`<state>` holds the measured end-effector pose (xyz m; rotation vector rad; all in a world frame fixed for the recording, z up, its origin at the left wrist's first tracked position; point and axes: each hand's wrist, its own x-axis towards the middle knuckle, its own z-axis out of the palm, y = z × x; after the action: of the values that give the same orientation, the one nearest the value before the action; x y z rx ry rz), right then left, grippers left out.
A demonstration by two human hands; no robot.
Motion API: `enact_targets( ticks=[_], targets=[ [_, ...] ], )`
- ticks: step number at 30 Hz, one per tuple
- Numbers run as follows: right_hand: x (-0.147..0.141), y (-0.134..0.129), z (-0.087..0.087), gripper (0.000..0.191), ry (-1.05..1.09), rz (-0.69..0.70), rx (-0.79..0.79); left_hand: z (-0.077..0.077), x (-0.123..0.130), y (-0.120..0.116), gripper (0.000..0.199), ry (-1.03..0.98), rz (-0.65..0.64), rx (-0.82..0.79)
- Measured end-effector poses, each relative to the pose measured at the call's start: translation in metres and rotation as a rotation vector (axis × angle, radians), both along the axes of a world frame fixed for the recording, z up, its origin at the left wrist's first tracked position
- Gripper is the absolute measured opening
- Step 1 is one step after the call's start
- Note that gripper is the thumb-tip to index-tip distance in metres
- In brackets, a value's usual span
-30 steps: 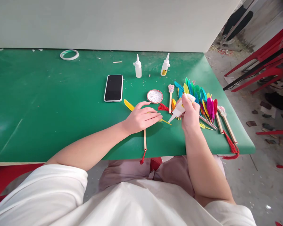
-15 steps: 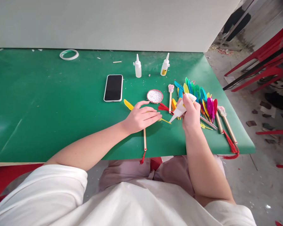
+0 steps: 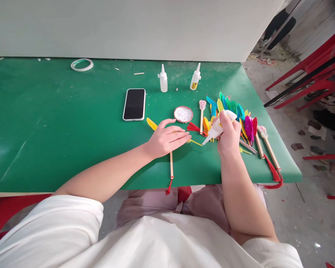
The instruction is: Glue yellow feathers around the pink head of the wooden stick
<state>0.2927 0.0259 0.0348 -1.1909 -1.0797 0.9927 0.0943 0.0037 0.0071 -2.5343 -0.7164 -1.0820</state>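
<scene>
My left hand [image 3: 167, 140] lies palm down over a yellow feather [image 3: 151, 124], whose thin quill sticks out past my fingertips to the right. A wooden stick [image 3: 171, 165] with a red tassel comes out from under that hand toward the table's front edge. In my right hand [image 3: 228, 136] is a white glue bottle [image 3: 215, 128], tilted with its nozzle pointing down and left, close to the quill's end. Several colourful feathers [image 3: 234, 109] lie just behind and right of the bottle.
A phone [image 3: 134, 104], a round white dish [image 3: 183, 114] and two upright bottles [image 3: 163, 79] [image 3: 195, 77] stand or lie beyond my hands. Tasselled sticks [image 3: 270, 149] lie at the right edge of the green table [image 3: 58, 130]. A tape roll [image 3: 82, 65] is at the back left.
My right hand and the glue bottle have shifted slightly right, so the nozzle is a little off the quill's end. My left hand has barely moved.
</scene>
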Motion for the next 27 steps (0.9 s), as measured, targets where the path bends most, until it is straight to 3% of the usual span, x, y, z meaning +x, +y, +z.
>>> enact_targets(
  ticks=[18,23,27],
  targets=[
    [-0.002,-0.01,0.007,0.037,-0.113,0.042,0.091,0.001,0.001,0.0,0.02,-0.009,-0.031,0.008],
    [-0.003,-0.013,0.01,0.036,-0.207,0.125,0.089,0.003,0.001,-0.001,0.017,0.003,-0.02,0.011],
    [-0.002,-0.014,0.011,0.035,-0.185,0.073,0.115,0.003,0.001,-0.001,0.017,-0.005,-0.017,0.021]
  ],
)
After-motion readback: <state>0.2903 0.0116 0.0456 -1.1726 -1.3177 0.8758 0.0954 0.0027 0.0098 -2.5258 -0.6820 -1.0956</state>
